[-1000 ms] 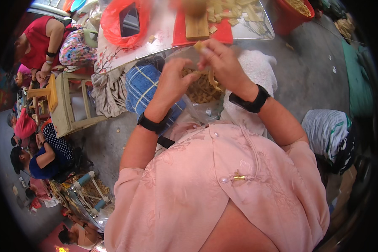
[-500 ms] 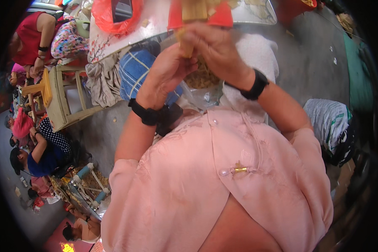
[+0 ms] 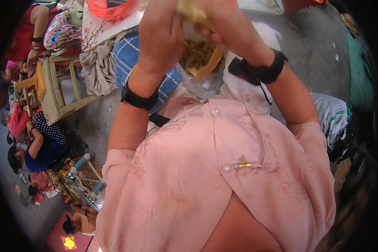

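Both hands are raised at the top edge of the head view, where their upper parts are cut off. A pale yellow, strip-like piece (image 3: 193, 13), blurred by motion, lies between them. My left hand (image 3: 160, 40) is closed at its left end. My right hand (image 3: 233, 27) has its fingers curled round the other end. Just below, a curved yellowish strip (image 3: 213, 64) shows over a clear plastic bag (image 3: 203, 89) with brownish-yellow scraps (image 3: 193, 50). What exactly the piece is, I cannot tell.
A white table (image 3: 109, 31) bears a red plastic bag (image 3: 107, 7). Blue checked cloth (image 3: 126, 56) and a white towel (image 3: 262, 38) lie on either side of the scraps. Left stand a wooden stool frame (image 3: 63, 98) and several seated people. Striped cloth (image 3: 332, 117) lies right.
Both hands have moved up toward the top edge, the left one turning. The curved strip now shows over the scraps. The table has shifted upward in the picture.
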Motion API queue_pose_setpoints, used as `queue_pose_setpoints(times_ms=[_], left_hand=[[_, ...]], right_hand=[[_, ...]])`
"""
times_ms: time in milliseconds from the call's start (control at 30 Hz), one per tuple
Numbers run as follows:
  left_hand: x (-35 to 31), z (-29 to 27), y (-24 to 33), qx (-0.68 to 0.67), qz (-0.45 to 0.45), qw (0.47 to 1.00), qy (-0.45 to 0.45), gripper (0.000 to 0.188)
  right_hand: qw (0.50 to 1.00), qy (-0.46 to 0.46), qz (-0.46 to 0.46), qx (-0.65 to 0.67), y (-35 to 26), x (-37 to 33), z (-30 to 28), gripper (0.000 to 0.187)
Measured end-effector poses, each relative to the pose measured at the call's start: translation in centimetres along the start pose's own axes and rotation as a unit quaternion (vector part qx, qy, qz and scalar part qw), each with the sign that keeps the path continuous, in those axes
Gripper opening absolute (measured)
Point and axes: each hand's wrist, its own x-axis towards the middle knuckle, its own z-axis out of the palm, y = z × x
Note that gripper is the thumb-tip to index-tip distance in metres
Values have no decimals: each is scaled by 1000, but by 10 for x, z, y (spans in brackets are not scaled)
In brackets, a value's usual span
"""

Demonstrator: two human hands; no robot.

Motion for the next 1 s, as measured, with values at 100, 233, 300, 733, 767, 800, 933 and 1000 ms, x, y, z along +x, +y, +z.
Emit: queue_pose_setpoints(times_ms=[100,233,300,733,767,800,933,1000], left_hand=[[0,0,-1,1,5,1000,-23,7],[-2,3,-6,-114,-73,991,-8,9],[-3,1,-9,-454,-260,847,-95,20],[-14,9,2,-323,-246,914,23,10],[-15,10,-1,-322,-242,915,25,10],[-15,11,-5,-318,-243,916,16,9],[-8,6,-19,-322,-229,919,3,9],[-3,-3,-23,-319,-211,924,12,11]], right_hand=[[957,119,-134,-228,0,-6,2,23],[830,19,-276,-484,-13,-10,-13,20],[753,23,-332,-568,-18,-11,-19,21],[957,83,-90,-264,-8,-3,-22,24],[956,81,-93,-266,-7,-2,-22,24],[967,82,-73,-231,-7,-1,-23,23],[987,128,-37,-93,-14,6,-47,29],[988,140,-39,-57,-24,10,-54,39]])
